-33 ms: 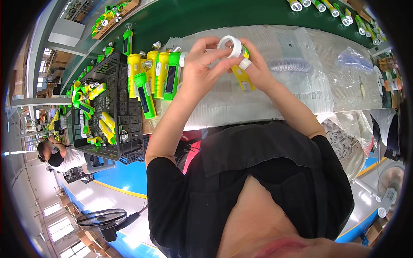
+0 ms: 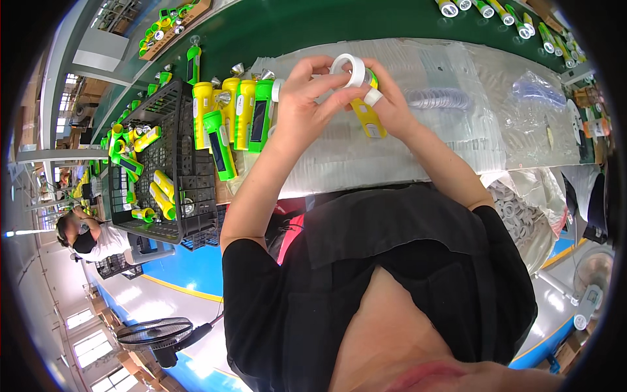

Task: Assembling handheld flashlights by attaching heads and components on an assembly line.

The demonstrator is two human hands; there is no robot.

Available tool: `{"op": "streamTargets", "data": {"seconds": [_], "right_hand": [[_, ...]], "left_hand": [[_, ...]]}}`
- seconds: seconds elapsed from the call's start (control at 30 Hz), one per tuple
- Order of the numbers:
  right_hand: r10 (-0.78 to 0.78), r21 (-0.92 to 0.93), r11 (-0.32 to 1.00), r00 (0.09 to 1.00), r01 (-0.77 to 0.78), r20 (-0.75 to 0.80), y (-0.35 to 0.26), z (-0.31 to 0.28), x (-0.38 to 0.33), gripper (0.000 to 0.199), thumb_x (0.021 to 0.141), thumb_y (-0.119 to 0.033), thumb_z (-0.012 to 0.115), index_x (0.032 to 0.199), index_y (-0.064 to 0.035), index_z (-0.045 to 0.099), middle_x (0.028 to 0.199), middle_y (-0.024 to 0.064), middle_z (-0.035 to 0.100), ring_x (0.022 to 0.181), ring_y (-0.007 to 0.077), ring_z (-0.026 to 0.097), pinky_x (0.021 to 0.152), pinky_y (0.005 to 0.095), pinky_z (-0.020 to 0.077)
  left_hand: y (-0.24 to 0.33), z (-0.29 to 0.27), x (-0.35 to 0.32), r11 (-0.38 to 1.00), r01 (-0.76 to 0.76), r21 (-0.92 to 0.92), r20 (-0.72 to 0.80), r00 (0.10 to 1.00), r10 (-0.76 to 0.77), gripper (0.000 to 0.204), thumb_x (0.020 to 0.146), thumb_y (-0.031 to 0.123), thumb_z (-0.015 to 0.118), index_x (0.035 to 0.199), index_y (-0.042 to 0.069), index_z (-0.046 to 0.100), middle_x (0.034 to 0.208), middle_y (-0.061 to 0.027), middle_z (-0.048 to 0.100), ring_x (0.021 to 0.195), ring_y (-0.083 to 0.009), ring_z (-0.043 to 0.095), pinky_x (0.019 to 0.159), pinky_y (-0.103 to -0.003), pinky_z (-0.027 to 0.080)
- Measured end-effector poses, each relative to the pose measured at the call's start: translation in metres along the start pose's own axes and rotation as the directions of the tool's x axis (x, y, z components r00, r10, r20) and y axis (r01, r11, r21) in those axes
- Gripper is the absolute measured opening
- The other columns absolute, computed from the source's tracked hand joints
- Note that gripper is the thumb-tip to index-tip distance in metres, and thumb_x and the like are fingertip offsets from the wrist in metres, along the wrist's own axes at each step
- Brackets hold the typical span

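My left hand [image 2: 310,98] pinches a white plastic ring [image 2: 357,70] between thumb and fingers. My right hand [image 2: 394,108] is wrapped round a yellow and green flashlight [image 2: 369,121], whose upper end lies partly hidden behind the ring and fingers. Whether the ring touches the flashlight's head, I cannot tell. A small white band [image 2: 372,97] shows at my right thumb. Left of my left hand, several yellow and green flashlights [image 2: 244,114] lie side by side, some with silver reflector cups [image 2: 224,98] at their ends. Another white ring [image 2: 275,90] is partly covered by my left hand.
A black crate [image 2: 189,157] of flashlights stands at the left. Clear round lenses [image 2: 440,99] lie in a row on the plastic-covered table [image 2: 457,137]. A sack of white rings [image 2: 516,215] sits at the right. Flashlights with white heads [image 2: 483,9] line the far right. A person [image 2: 98,235] works farther left.
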State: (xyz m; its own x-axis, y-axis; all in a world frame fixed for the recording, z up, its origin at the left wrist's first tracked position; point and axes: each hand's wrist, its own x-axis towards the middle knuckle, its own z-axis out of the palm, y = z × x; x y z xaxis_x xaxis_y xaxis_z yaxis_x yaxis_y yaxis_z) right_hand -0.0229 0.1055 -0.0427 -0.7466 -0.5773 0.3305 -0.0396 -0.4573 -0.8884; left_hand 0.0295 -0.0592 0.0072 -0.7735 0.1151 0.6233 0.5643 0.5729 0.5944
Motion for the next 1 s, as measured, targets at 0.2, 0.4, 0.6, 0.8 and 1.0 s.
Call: {"op": "streamTargets", "data": {"seconds": [0.2,0.4,0.6,0.8,1.0], "right_hand": [[-0.054,-0.004,0.999,0.998,0.054,0.013,0.005,-0.008,-0.007,0.037,0.1,-0.022,0.051,0.134,-0.0104,0.042,0.111,0.0067,0.057,0.095,0.0178,0.06,0.083,0.034,0.0514],[-0.286,-0.462,0.834,0.952,0.303,0.107,-0.025,-0.042,0.002,0.044,0.09,-0.022,0.067,0.13,-0.0098,0.052,0.118,0.0057,0.062,0.104,0.02,0.061,0.092,0.0343,0.0491],[-0.063,-0.767,0.486,0.892,0.419,0.448,-0.097,-0.061,0.018,0.043,0.074,-0.012,0.079,0.112,-0.0049,0.061,0.1,0.007,0.061,0.088,0.0231,0.062,0.081,0.034,0.0505],[0.445,-0.876,0.291,0.756,0.384,0.479,-0.138,-0.042,0.047,0.034,0.069,-0.01,0.077,0.096,0.0,0.059,0.085,0.0081,0.054,0.073,0.0227,0.057,0.066,0.0335,0.0483],[0.398,-0.928,0.24,0.843,0.284,0.361,-0.131,-0.039,0.042,0.037,0.07,-0.023,0.08,0.087,0.0012,0.057,0.077,0.01,0.056,0.063,0.0234,0.056,0.057,0.0339,0.0462]], "left_hand": [[0.004,-0.001,0.004,0.997,-0.049,0.055,0.063,0.997,0.046,0.026,0.075,0.018,0.081,0.098,0.009,0.074,0.107,-0.0068,0.059,0.09,-0.019,0.058,0.077,-0.031,0.049],[0.01,0.003,0.01,0.989,-0.11,0.098,0.113,0.989,0.099,0.036,0.069,0.023,0.084,0.102,0.013,0.074,0.103,-0.0082,0.059,0.086,-0.0226,0.058,0.072,-0.033,0.052],[0.017,0.023,0.015,0.993,-0.098,0.06,0.151,0.985,0.088,0.042,0.071,0.025,0.084,0.103,0.011,0.063,0.108,-0.0082,0.063,0.096,-0.0267,0.063,0.075,-0.036,0.053],[0.016,0.042,0.011,0.996,0.069,-0.065,0.189,0.98,-0.055,0.041,0.074,0.021,0.084,0.101,0.01,0.055,0.101,-0.0036,0.07,0.088,-0.0218,0.068,0.073,-0.032,0.052],[0.014,0.046,0.012,0.997,0.048,-0.067,0.161,0.986,-0.037,0.04,0.074,0.019,0.084,0.101,0.009,0.056,0.101,-0.0043,0.07,0.088,-0.02,0.068,0.073,-0.03,0.052]]}}
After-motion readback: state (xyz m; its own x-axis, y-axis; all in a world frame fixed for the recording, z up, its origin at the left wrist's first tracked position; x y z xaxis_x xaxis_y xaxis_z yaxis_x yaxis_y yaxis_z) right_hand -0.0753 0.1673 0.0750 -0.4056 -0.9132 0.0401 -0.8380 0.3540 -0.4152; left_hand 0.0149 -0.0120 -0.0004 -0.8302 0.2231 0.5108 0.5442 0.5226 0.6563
